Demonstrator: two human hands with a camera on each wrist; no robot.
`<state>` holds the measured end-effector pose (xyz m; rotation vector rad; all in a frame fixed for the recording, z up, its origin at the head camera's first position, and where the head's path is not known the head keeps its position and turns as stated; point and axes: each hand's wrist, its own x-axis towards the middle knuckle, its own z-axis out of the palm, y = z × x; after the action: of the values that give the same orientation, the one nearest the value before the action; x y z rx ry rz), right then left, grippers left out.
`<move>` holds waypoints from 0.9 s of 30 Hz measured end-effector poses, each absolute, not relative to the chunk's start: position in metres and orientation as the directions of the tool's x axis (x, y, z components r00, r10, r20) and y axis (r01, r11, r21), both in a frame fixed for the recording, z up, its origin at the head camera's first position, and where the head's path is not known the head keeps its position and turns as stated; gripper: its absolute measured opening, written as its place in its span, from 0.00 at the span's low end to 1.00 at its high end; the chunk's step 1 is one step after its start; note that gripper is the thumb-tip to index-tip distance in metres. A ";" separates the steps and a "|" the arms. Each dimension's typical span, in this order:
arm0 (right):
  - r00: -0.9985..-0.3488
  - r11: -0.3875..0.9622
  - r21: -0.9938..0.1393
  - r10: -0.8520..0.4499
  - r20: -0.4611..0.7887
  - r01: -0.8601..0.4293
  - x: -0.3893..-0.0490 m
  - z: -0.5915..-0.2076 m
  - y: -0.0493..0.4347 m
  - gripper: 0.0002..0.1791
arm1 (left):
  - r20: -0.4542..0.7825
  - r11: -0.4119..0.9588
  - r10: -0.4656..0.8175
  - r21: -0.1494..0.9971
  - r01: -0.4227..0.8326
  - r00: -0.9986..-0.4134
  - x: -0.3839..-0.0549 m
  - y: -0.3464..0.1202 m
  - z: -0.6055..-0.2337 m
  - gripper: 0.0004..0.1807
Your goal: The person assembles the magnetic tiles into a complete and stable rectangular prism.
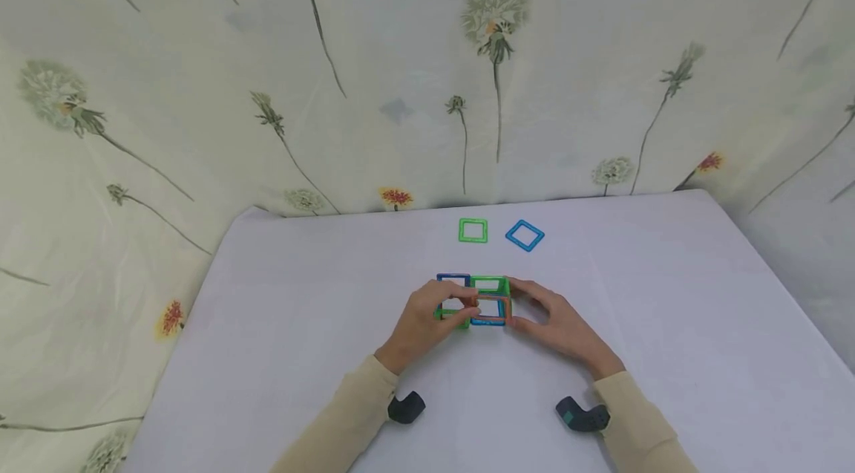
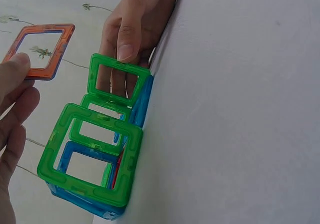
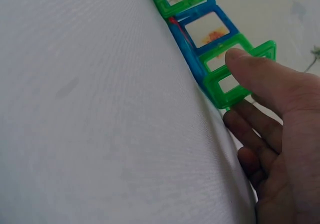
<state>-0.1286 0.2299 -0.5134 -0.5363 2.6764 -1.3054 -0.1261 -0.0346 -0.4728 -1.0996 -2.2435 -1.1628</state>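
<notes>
My left hand [image 1: 427, 313] pinches an orange square magnetic tile [image 2: 62, 51] between thumb and fingers. In the left wrist view, this tile is held up, apart from a low structure of joined tiles. The structure has a large-looking green square tile [image 2: 95, 196] at its near end and blue square tiles [image 2: 87, 149] between green ones. At its right end my right hand [image 1: 557, 321] grips an upright green tile [image 2: 92, 78], the thumb at its edge and the fingers behind. In the right wrist view, that thumb overlaps the green pieces.
Farther back on the white-covered table [image 1: 300, 310] lie a loose green square tile [image 1: 473, 220] and a loose blue one [image 1: 514, 228] turned cornerwise. A cloth with printed dandelions [image 1: 401, 50] hangs behind the table. Dark wrist devices [image 1: 406, 408] sit by both sleeves.
</notes>
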 end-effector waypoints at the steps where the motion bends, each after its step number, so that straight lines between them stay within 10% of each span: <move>1: -0.929 0.563 -0.782 -0.366 0.052 -0.266 -0.129 -0.513 0.230 0.35 | 0.634 0.362 0.475 0.491 0.792 -0.610 -0.126 -0.034 -0.473 0.17; 27: -0.909 0.502 -0.817 -0.412 0.064 -0.285 -0.132 -0.516 0.236 0.35 | 0.609 0.503 0.589 0.238 0.831 -0.531 -0.126 -0.030 -0.480 0.13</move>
<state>-0.1322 0.2357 -0.5161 -0.6067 2.5998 -1.3745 -0.1264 -0.0298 -0.4798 -1.1678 -2.2960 -0.7164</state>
